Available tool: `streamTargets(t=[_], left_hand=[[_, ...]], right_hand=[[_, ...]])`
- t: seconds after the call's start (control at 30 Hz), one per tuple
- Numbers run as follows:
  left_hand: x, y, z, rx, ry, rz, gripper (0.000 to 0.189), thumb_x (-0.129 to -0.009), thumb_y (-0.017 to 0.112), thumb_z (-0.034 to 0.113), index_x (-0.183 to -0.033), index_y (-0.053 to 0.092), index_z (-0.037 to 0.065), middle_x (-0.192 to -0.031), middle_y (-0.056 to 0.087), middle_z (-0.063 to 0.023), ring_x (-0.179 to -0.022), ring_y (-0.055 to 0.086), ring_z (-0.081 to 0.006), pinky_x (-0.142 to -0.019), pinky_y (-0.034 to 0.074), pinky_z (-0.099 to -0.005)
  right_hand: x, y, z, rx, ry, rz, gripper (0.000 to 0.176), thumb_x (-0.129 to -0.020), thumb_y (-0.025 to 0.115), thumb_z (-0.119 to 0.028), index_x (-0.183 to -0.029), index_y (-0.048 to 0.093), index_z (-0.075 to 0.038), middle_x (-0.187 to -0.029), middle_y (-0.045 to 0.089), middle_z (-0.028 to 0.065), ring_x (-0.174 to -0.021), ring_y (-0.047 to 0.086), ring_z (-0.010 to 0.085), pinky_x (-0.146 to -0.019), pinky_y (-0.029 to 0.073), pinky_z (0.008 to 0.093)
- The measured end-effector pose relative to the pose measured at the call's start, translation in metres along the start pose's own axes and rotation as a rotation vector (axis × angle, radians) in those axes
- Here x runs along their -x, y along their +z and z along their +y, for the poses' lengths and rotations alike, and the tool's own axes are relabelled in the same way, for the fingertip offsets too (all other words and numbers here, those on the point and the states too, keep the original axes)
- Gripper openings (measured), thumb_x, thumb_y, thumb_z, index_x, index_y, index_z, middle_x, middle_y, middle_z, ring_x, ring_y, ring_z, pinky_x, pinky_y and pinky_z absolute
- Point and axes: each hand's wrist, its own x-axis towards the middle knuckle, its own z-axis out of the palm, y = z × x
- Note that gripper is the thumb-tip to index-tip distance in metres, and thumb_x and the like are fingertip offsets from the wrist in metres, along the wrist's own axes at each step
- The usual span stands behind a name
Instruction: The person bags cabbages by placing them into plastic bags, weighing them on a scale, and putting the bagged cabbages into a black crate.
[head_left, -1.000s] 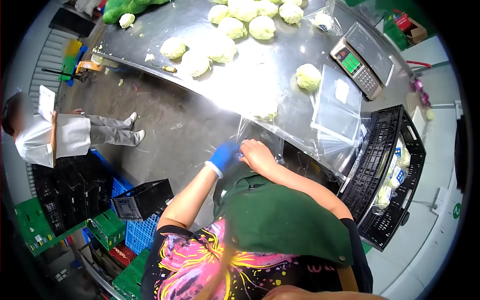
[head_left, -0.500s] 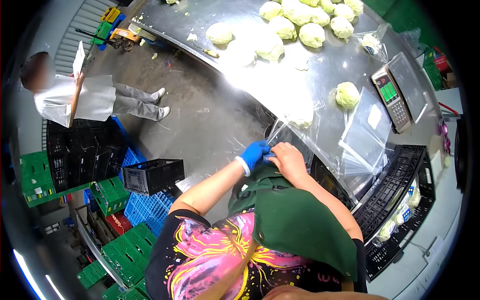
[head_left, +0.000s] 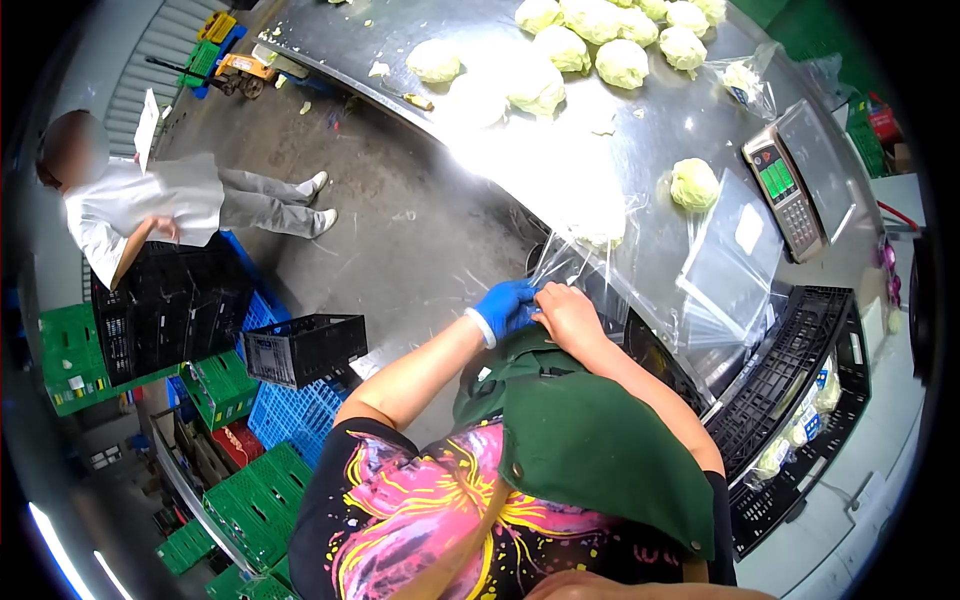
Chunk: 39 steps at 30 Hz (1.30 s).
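My left hand [head_left: 508, 307], in a blue glove, is closed on the gathered end of a clear plastic bag [head_left: 572, 257] at the table's near edge. My bare right hand [head_left: 572, 318] meets it there, its fingers pinched on the same plastic. Inside the bag, on the table, is a pale head of lettuce [head_left: 602, 236], partly washed out by glare. To the right, a single lettuce [head_left: 694, 186] rests beside a stack of flat clear bags [head_left: 728, 270].
Several lettuces [head_left: 590, 30] lie at the back of the metal table [head_left: 650, 130]. A scale [head_left: 785, 190] with a green display stands right, above a black crate [head_left: 800, 400] of bagged lettuces. At left, a person in white [head_left: 150, 200] stands near stacked crates [head_left: 175, 310].
My hands have shifted slightly, still together on the bag's end. The person at left has lowered one hand from the paper.
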Motion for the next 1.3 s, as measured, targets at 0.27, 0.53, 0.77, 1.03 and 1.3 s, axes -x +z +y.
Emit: streamTargets(t=[0.27, 0.53, 0.77, 1.03, 1.3], left_hand=[[-0.012, -0.009, -0.001, -0.977, 0.367, 0.18, 0.031, -0.092, 0.053, 0.01, -0.12, 0.059, -0.003, -0.105, 0.069, -0.0124, -0.085, 0.067, -0.0192, -0.075, 0.054, -0.032], [0.009, 0.002, 0.006, -0.186, 0.125, -0.013, 0.027, -0.094, 0.052, 0.007, -0.12, 0.058, 0.0, -0.106, 0.066, -0.0109, -0.092, 0.065, -0.0185, -0.082, 0.053, -0.031], [0.0, 0.002, -0.012, 0.041, 0.024, -0.01, 0.019, -0.095, 0.051, 0.01, -0.111, 0.061, 0.004, -0.102, 0.065, -0.0067, -0.09, 0.063, -0.0162, -0.079, 0.051, -0.0286], [0.012, -0.001, 0.006, -0.598, 0.171, 0.081, 0.02, -0.094, 0.053, 0.009, -0.11, 0.062, 0.001, -0.105, 0.066, -0.0093, -0.091, 0.064, -0.0177, -0.079, 0.053, -0.0306], [0.007, -0.017, 0.014, 0.019, -0.099, -0.094, 0.029, -0.098, 0.048, 0.014, -0.118, 0.057, -0.005, -0.111, 0.064, -0.0162, -0.1, 0.064, -0.024, -0.091, 0.053, -0.0376]], right_hand=[[0.003, -0.034, 0.004, -0.683, 0.017, -0.447, 0.022, -0.085, 0.069, -0.022, -0.089, 0.057, -0.005, -0.087, 0.06, 0.0106, -0.082, 0.06, 0.0328, -0.071, 0.047, 0.0401], [0.013, -0.012, -0.003, -0.159, 0.089, 0.084, 0.017, -0.078, 0.072, -0.019, -0.087, 0.064, -0.007, -0.085, 0.06, 0.0083, -0.082, 0.059, 0.0297, -0.073, 0.049, 0.0397], [0.002, 0.01, 0.007, -0.163, 0.101, -0.065, 0.016, -0.081, 0.069, -0.015, -0.087, 0.059, -0.003, -0.086, 0.06, 0.0122, -0.087, 0.06, 0.033, -0.076, 0.048, 0.0428], [0.014, -0.027, -0.002, -0.437, 0.081, -0.228, 0.015, -0.085, 0.068, -0.018, -0.088, 0.062, -0.005, -0.086, 0.061, 0.0102, -0.084, 0.061, 0.029, -0.071, 0.049, 0.0398], [0.01, -0.009, -0.002, -0.185, 0.173, 0.142, 0.014, -0.081, 0.069, -0.021, -0.088, 0.067, -0.008, -0.089, 0.062, 0.0064, -0.089, 0.06, 0.0278, -0.075, 0.05, 0.0401]])
